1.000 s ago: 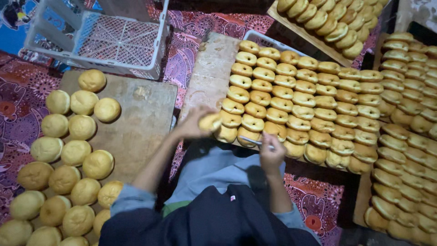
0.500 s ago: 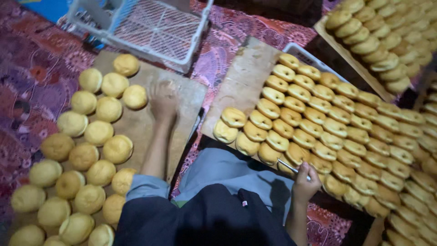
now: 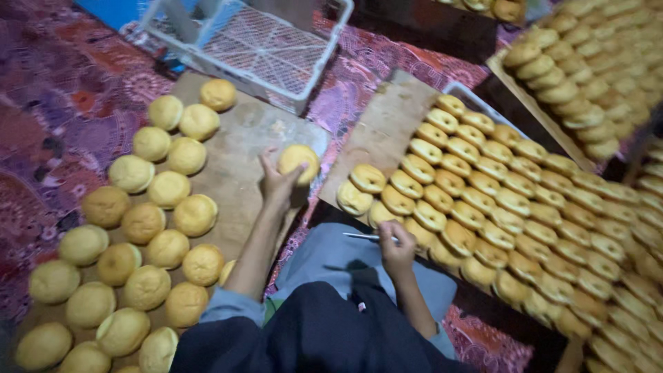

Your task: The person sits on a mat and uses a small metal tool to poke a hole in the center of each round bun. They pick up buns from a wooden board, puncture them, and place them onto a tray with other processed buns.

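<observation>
1. Round golden bun [image 3: 298, 161], sitting just left of centre frame, being gripped by the left hand [image 3: 276, 183] with fingers curled around its left side, over the right edge of a wooden board [image 3: 238, 162].
2. Right hand [image 3: 396, 250], lower centre, closing around a thin knife [image 3: 362, 237], blade pointing toward the left of the frame, resting over a lap in grey cloth.
3. Whole buns [image 3: 148, 228] lying in loose rows across the board, filling the left and lower left of the frame, most touching their neighbours.
4. Split buns [image 3: 511, 207] lining up in tight overlapping rows on a long tray [image 3: 387, 124] running from centre to lower right; bare board showing at its upper end.
5. More buns piling on a further tray [image 3: 583, 97] at upper right, well apart from both hands.
6. White plastic crate [image 3: 259, 48] standing at top centre, just beyond the board, on patterned purple-red fabric [image 3: 62, 117] covering the floor at upper left.
</observation>
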